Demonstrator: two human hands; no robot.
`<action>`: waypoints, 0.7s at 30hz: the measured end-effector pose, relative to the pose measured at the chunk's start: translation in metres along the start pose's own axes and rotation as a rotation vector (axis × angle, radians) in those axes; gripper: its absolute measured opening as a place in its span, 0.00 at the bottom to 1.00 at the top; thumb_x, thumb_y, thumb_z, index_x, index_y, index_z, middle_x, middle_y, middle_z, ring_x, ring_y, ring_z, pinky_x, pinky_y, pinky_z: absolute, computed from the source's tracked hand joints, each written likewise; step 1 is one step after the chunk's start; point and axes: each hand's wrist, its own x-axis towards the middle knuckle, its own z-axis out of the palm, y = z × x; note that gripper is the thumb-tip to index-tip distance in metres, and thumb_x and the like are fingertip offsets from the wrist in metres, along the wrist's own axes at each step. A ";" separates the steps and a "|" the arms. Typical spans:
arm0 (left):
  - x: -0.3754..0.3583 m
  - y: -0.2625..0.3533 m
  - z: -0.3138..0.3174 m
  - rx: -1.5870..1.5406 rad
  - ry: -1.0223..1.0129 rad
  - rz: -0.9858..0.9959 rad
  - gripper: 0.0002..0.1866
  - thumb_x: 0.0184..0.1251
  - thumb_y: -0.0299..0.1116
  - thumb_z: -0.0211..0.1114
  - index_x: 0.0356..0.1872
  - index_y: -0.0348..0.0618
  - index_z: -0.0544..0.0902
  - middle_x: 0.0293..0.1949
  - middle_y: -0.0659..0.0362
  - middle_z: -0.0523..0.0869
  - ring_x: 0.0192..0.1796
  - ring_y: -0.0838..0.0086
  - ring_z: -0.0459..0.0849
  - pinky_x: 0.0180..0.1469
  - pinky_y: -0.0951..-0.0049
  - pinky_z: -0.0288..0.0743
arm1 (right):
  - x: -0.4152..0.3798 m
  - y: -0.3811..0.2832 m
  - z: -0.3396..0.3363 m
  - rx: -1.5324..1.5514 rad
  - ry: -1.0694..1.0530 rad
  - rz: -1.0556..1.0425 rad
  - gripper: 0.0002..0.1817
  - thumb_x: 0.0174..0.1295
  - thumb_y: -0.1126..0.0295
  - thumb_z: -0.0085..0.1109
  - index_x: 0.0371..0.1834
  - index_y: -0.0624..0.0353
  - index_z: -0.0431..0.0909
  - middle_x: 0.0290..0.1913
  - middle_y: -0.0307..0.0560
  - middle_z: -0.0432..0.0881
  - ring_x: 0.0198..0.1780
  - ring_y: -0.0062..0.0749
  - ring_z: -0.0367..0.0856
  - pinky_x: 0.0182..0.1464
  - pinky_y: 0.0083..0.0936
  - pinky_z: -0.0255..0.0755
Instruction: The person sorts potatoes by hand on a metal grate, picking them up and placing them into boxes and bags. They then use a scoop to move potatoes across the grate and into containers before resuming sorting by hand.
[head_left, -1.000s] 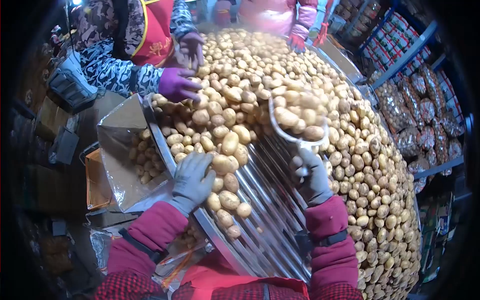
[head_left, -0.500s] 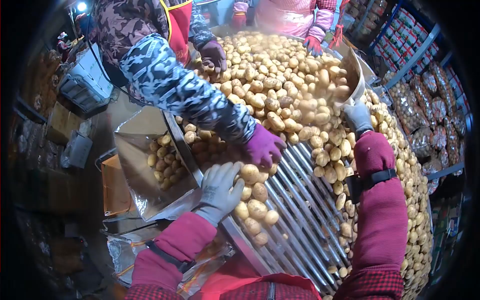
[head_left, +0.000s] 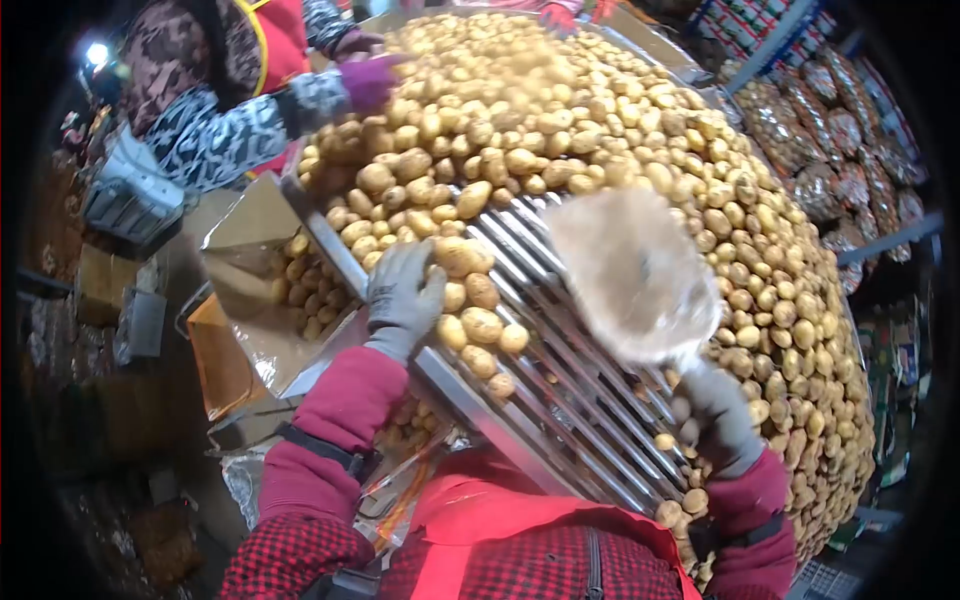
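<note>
My left hand, in a grey glove, lies with fingers stretched on the metal side rail, its thumb beside a small group of potatoes. My right hand, gloved in grey too, is closed around the handle end of a broad, pale scoop. The scoop is smeared by motion and hangs over the bars of a metal rack. No potatoes show in it. A large heap of potatoes curves around the rack's far and right sides.
A co-worker's purple-gloved hand reaches over the heap from the left. Another person's red glove is at the far edge. Left of the rail stands an open, lined box with potatoes inside. Bagged goods are stacked at the right.
My right hand has brought the scoop back toward me from the heap, and the potatoes in it are gone. The co-worker's purple glove has withdrawn up and left. The camera view has shifted.
</note>
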 end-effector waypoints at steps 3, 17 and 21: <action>-0.001 -0.005 0.005 0.002 -0.033 -0.003 0.24 0.69 0.41 0.68 0.65 0.48 0.84 0.62 0.48 0.86 0.68 0.49 0.79 0.75 0.50 0.68 | -0.047 0.052 -0.004 0.174 -0.026 0.197 0.16 0.73 0.55 0.64 0.48 0.57 0.82 0.22 0.36 0.77 0.16 0.18 0.66 0.19 0.16 0.56; 0.000 -0.009 0.007 0.005 -0.073 -0.006 0.25 0.71 0.40 0.70 0.67 0.47 0.84 0.65 0.48 0.84 0.71 0.49 0.77 0.76 0.50 0.67 | -0.054 0.070 -0.017 0.395 0.030 0.268 0.12 0.77 0.60 0.57 0.46 0.58 0.80 0.26 0.40 0.83 0.19 0.21 0.77 0.18 0.20 0.68; -0.002 -0.008 0.006 0.024 -0.067 -0.007 0.25 0.70 0.39 0.70 0.67 0.47 0.83 0.65 0.49 0.84 0.71 0.49 0.77 0.76 0.50 0.66 | -0.036 0.038 0.004 0.341 -0.011 0.288 0.13 0.76 0.60 0.57 0.52 0.57 0.79 0.27 0.40 0.83 0.18 0.21 0.76 0.18 0.20 0.69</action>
